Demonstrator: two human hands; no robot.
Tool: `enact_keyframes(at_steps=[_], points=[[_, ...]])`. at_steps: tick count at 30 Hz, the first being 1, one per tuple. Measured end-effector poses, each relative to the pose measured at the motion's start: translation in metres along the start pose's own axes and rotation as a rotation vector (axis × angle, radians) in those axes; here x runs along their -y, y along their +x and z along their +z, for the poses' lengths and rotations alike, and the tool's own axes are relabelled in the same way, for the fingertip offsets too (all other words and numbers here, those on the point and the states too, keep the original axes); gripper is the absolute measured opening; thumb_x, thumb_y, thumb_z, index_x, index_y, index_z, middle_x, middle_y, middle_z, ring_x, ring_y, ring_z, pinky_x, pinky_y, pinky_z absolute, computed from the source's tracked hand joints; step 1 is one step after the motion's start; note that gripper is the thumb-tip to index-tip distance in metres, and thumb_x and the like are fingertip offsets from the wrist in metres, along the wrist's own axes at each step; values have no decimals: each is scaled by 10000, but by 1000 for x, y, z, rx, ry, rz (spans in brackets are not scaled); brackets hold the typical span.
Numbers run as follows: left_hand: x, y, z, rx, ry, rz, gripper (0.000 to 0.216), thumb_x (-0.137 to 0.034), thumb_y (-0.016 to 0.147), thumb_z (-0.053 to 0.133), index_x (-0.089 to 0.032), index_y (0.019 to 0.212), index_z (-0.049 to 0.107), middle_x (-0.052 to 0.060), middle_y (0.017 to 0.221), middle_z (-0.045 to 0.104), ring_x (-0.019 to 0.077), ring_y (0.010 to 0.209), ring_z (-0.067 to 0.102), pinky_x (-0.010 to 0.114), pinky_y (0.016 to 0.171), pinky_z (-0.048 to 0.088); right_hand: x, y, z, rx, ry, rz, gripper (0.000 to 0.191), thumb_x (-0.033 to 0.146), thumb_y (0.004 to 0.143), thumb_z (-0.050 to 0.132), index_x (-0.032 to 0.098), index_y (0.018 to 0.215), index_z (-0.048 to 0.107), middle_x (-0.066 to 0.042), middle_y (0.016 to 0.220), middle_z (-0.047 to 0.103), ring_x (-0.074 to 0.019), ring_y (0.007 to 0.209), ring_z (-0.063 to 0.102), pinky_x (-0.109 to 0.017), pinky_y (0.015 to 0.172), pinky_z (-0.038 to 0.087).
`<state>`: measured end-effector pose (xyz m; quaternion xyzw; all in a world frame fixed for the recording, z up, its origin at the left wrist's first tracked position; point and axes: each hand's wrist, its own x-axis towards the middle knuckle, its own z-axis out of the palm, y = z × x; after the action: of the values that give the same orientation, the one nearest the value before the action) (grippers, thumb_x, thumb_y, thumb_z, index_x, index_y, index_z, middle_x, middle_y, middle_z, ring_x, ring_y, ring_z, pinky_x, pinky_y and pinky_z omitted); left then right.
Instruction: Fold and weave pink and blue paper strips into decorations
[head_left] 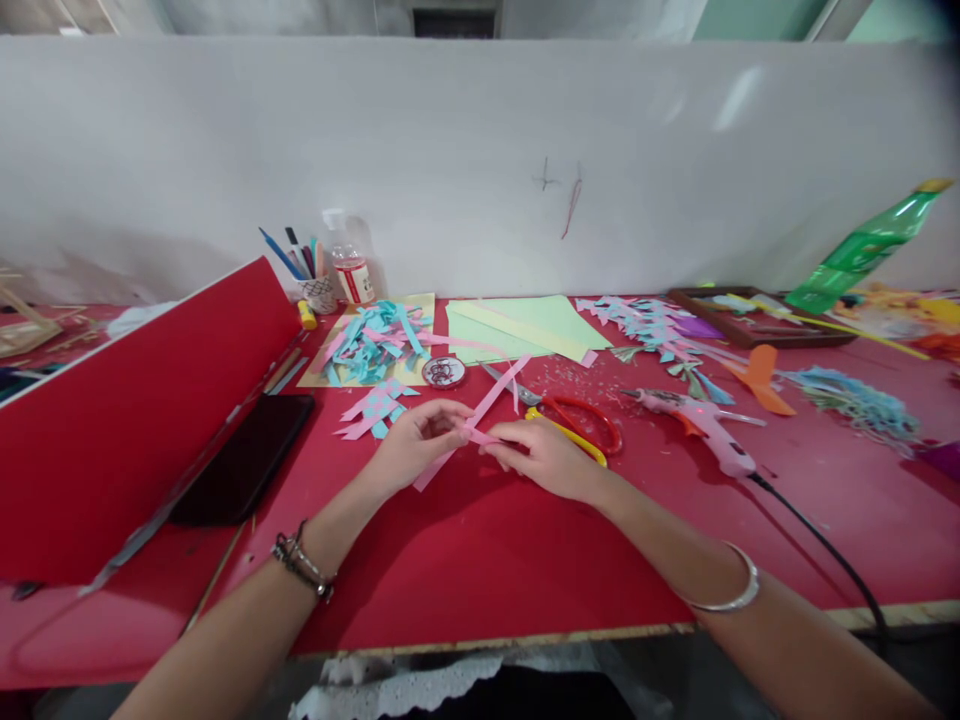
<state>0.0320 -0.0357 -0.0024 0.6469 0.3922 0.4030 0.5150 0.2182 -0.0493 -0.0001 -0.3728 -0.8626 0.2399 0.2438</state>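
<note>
Pink paper strips [501, 392] cross one another between my two hands, above the red tabletop [420, 590]. My left hand [420, 440] pinches them near the crossing, thumb against fingers. From the other side, my right hand [544, 455] grips a short pink end between thumb and forefinger. Just behind my right hand lie scissors [581, 420] with red and yellow handles, partly covered by the hand. A woven pink and blue paper piece [377, 408] rests to the left of my left hand. A small round patterned tin [443, 373] sits behind the hands.
Cut blue and pink strips [379, 340] are heaped at back left, beside pale green sheets [525, 325]. A pink glue gun [701, 420] with a black cord lies right. A phone [247, 455] lies by a red partition [150, 430]. A green bottle [870, 250] leans at right.
</note>
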Motion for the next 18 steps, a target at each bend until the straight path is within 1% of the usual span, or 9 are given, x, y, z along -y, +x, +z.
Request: enact_keyframes(at_steps=[1,3,7,10,12,13,15,17,18], points=[[1,0,-1,-5,5,-6,202,-274,638,609,-181,817,597,-33,653,573,75,602,519,193,596,421,0,0,-1,23,37,12,319,353,852,344,148,717,549,4,591,555,-80,517,472,-200,560,335],[1,1,-2,-20,27,-22,179,-294,635,608,-173,767,612,-17,679,604,91,627,538,207,625,429,0,-1,-2,53,88,33,344,363,856,330,145,696,542,15,551,531,-65,470,457,-185,523,323],[-1,1,-2,-37,105,-47,170,-323,653,583,-157,653,622,-4,617,615,109,598,548,218,616,435,1,-1,-3,55,95,54,350,368,848,345,145,659,539,18,530,520,-62,458,454,-182,513,317],[-3,0,-1,-22,150,-32,185,-325,665,569,-155,610,619,-6,560,602,107,555,540,211,580,429,2,-2,-4,47,84,67,348,350,848,345,146,635,530,22,517,514,-60,453,454,-182,512,317],[-4,0,-1,-28,168,-16,181,-322,661,575,-155,604,618,-5,566,607,108,556,540,207,575,427,2,-1,-5,44,60,72,322,342,842,356,148,671,547,18,534,531,-68,466,464,-187,515,322],[-4,0,-1,-36,171,-8,179,-321,660,578,-155,606,618,-6,570,608,108,560,540,205,576,425,2,-1,-5,32,41,72,284,335,830,378,150,718,564,9,575,558,-78,496,482,-192,527,331],[-4,0,-2,-56,167,0,177,-322,661,581,-154,619,617,-9,574,604,103,558,534,201,574,421,1,-1,-6,-3,8,66,210,301,790,443,162,878,574,-22,738,615,-110,613,530,-210,586,359],[-3,1,-3,-83,145,-7,178,-325,664,582,-152,638,614,-14,565,592,96,542,522,199,562,416,0,-1,-6,-23,3,64,296,248,749,482,179,1034,525,-48,926,612,-144,754,548,-234,665,378],[-3,1,-3,-99,127,-15,178,-326,664,583,-151,643,610,-17,558,585,91,532,514,199,555,412,-1,-1,-6,-25,10,67,339,225,740,479,186,1076,499,-55,981,599,-154,801,546,-244,695,382]])
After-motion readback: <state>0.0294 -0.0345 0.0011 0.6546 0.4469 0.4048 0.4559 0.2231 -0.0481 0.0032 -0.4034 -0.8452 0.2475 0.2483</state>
